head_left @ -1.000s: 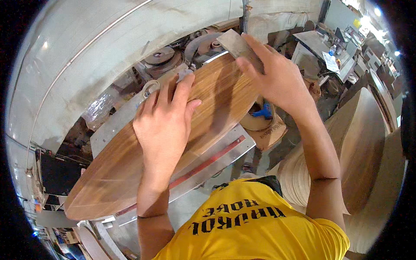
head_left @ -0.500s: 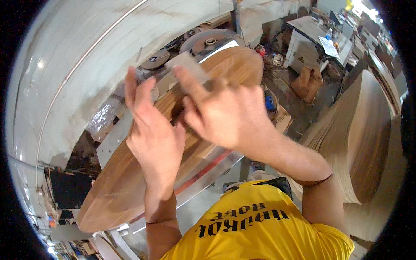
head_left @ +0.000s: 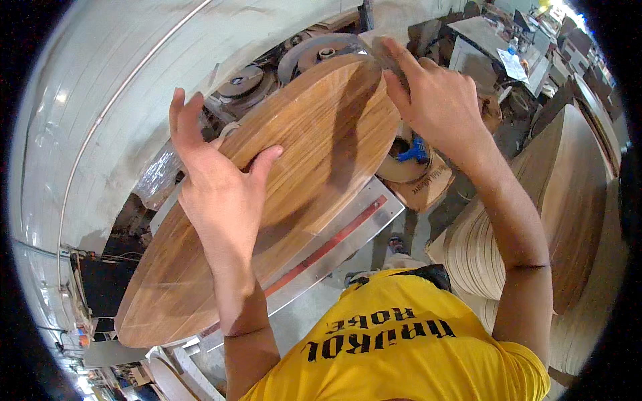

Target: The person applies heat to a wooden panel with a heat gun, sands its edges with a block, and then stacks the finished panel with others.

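Note:
A long oval wooden board (head_left: pixel 314 147) with brown grain lies slantwise in front of me. My left hand (head_left: pixel 221 187) is over its far left edge, thumb stretched across the top and fingers apart; nothing shows in its grip. At the board's far right end, my right hand (head_left: pixel 435 93) is closed on a small flat greyish sheet (head_left: pixel 380 48), which is blurred and partly covered by the fingers. That hand's shadow falls over the wood grain.
Under the board is a metal machine bed with a red strip (head_left: pixel 328 244). Right of me stands a stack of curved wooden sheets (head_left: pixel 568 200). Rolls of edging (head_left: pixel 244 83) lie beyond the board. A blue tool (head_left: pixel 413 151) rests on a carton (head_left: pixel 428 184).
My right hand has swept right, from the board's middle to its far right end, carrying the flat sheet. My left hand has shifted slightly left, its thumb now spread over the board.

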Demonstrator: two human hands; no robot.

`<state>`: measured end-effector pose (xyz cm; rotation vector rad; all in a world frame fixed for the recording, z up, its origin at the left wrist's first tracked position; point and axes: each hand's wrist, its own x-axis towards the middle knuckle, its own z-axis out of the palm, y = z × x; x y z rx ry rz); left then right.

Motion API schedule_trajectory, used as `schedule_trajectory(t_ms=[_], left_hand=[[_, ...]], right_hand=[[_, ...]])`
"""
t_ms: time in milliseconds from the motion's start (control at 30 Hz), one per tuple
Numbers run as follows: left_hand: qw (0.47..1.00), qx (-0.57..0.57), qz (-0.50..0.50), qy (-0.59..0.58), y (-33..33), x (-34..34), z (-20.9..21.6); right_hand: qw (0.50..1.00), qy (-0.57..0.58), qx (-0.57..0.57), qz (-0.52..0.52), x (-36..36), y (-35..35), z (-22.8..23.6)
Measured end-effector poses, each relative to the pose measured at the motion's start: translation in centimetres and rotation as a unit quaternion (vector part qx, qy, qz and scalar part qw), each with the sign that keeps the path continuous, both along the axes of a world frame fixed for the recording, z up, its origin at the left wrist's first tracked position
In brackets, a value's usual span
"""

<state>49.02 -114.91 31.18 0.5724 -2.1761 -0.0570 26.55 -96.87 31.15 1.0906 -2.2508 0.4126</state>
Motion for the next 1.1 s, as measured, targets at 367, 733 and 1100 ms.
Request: schedule_trajectory(t_ms=[367,733,1100], left_hand=[[0.997,0.003,-0.016,0.076,-0.1,0.3,-0.1],[0.991,-0.073,-0.01,-0.112,-0.4,0.3,0.4],[0.995,-0.093,-0.011,-0.024,0.7,1.0,-0.7]], right_hand=[[0.96,-0.029,-0.066,0.269,12.0,-5.4,-0.2],[0.98,0.01,-0.056,0.19,5.0,-2.9,-1.0],[0.971,-0.059,-0.019,0.231,9.6,-3.2,1.3]])
